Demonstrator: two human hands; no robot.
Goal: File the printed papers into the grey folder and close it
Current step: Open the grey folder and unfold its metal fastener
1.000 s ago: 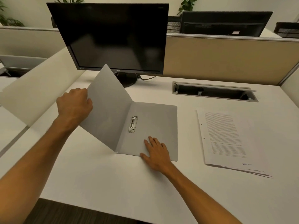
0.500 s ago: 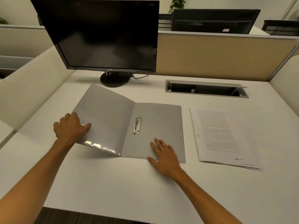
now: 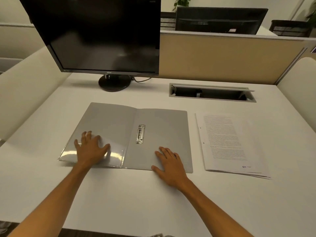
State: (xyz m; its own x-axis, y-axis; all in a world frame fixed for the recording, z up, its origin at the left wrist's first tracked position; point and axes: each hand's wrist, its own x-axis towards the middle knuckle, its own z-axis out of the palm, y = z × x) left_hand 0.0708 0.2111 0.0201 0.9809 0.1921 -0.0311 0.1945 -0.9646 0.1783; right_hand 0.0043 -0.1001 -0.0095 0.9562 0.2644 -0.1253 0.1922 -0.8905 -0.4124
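Observation:
The grey folder [image 3: 162,127] lies spread open and flat on the white desk. A metal fastener clip [image 3: 140,133] sits just right of its spine. A clear plastic pocket [image 3: 116,155] shines at the bottom of the left cover. My left hand [image 3: 90,149] presses flat on that left cover, fingers spread. My right hand [image 3: 169,164] rests flat on the lower edge of the right cover. The stack of printed papers [image 3: 227,142], hole-punched on its left margin, lies on the desk just right of the folder, untouched.
A black monitor [image 3: 102,35] on a round stand [image 3: 114,82] rises behind the folder. An open cable tray [image 3: 212,93] is sunk into the desk at the back right. Beige partitions [image 3: 222,59] wall in the desk.
My left hand swung the folder's front cover from raised down to flat on the desk and now presses on it. My right hand stayed on the right cover.

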